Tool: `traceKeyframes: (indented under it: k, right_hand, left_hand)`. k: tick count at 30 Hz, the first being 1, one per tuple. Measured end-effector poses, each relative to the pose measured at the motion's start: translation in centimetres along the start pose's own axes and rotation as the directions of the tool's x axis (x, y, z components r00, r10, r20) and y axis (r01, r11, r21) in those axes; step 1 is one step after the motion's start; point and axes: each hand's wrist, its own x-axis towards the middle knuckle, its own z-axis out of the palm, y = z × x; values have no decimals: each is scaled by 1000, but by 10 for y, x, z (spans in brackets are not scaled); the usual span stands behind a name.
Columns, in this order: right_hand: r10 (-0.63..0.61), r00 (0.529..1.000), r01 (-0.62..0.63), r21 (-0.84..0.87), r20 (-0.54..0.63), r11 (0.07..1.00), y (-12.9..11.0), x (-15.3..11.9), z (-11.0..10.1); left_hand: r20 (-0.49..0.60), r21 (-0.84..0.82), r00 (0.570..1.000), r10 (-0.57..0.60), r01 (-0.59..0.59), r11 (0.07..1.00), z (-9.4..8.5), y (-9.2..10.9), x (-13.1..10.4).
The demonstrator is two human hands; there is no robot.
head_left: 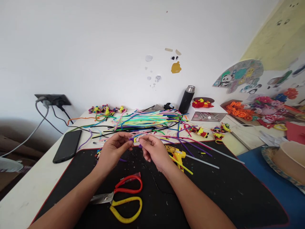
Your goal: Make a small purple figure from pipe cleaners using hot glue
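Observation:
Above the black mat, a small purple, yellow and pink pipe-cleaner piece [135, 140] is held between both hands. My left hand [116, 147] pinches its purple left end between thumb and forefinger. At the piece's right end, my right hand [153, 149] has its fingers closed on the pink and purple part. The piece is partly hidden by the fingertips. Scissors [126, 190] with one red and one yellow handle lie below the hands. Beside my right wrist rests a yellow glue gun [177, 155] with a clear glue stick.
Colourful pipe cleaners [147, 120] are heaped behind the hands. A phone [68, 146] lies at left. A black flask [187, 99] and a white box [208, 113] stand at the back. Small dolls [218, 135] lie right; a basket [274, 159] is at far right.

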Motion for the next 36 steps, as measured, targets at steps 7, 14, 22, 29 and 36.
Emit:
traceKeyframes:
  k: [7, 14, 22, 29, 36]
  right_hand:
    - [-29, 999, 32, -96, 33, 995, 0, -1, 1]
    - [-42, 999, 46, -149, 32, 988, 3, -2, 3]
    - [-132, 991, 130, -240, 9, 962, 5, -2, 3]
    - [-136, 991, 135, -246, 10, 960, 5, -2, 3]
    - [-133, 991, 132, -257, 14, 957, 3, -3, 3]
  left_hand:
    - [15, 12, 1000, 6, -6, 1000, 1, 1, 0]
    - [20, 60, 999, 32, -33, 998, 4, 1, -4]
    - [32, 70, 999, 31, -34, 997, 5, 0, -5]
    - [35, 76, 999, 30, -33, 997, 5, -2, -6]
    - [43, 97, 998, 34, -38, 995, 5, -6, -9]
